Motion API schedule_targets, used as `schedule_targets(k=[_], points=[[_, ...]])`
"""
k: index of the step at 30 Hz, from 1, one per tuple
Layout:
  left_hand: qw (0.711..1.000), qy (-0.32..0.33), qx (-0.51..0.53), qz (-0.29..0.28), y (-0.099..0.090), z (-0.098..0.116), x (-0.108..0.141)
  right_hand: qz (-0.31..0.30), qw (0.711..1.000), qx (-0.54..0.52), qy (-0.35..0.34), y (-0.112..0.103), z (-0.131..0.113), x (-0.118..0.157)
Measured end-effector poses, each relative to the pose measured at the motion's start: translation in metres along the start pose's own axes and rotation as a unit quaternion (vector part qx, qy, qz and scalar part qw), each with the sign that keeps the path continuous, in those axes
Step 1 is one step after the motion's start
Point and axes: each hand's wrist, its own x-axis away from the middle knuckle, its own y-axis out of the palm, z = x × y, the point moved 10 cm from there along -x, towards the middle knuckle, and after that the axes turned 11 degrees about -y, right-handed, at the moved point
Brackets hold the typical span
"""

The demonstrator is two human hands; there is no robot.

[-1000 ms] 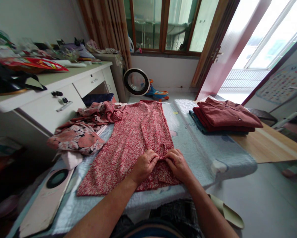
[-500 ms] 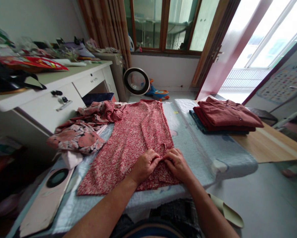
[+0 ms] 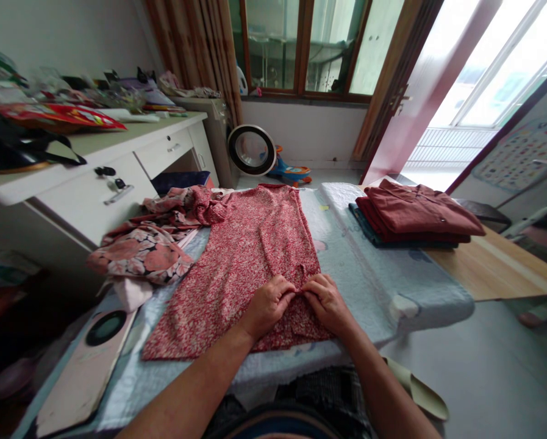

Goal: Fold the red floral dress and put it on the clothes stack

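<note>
A red garment with a small pale floral print (image 3: 236, 262) lies spread over the light blue cloth (image 3: 364, 286) in front of me. Its kind is hard to make out; the far end narrows and the near hem is wide. My left hand (image 3: 272, 305) pinches its fabric near the right front part. Close beside it, my right hand (image 3: 323, 302) pinches the same fabric, the fingertips of both hands nearly meeting. A crumpled pink and black floral garment (image 3: 140, 250) is heaped to the left, against the red one's far edge.
A stack of folded clothes (image 3: 419, 213), dark red over teal, sits at the right by a wooden board (image 3: 493, 262). On the left stands a white desk (image 3: 94, 201) with cluttered top. A round fan-like object (image 3: 252, 150) stands beyond. A pale green slipper (image 3: 417, 390) lies on the floor.
</note>
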Motion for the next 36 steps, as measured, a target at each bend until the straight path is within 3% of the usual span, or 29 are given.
schedule_targets(k=[36], points=[[1.0, -0.004, -0.012, -0.013, 0.0028, 0.003, -0.0019, -0.012, 1.0, 0.002, -0.003, 0.0009, -0.0046, -0.0021]])
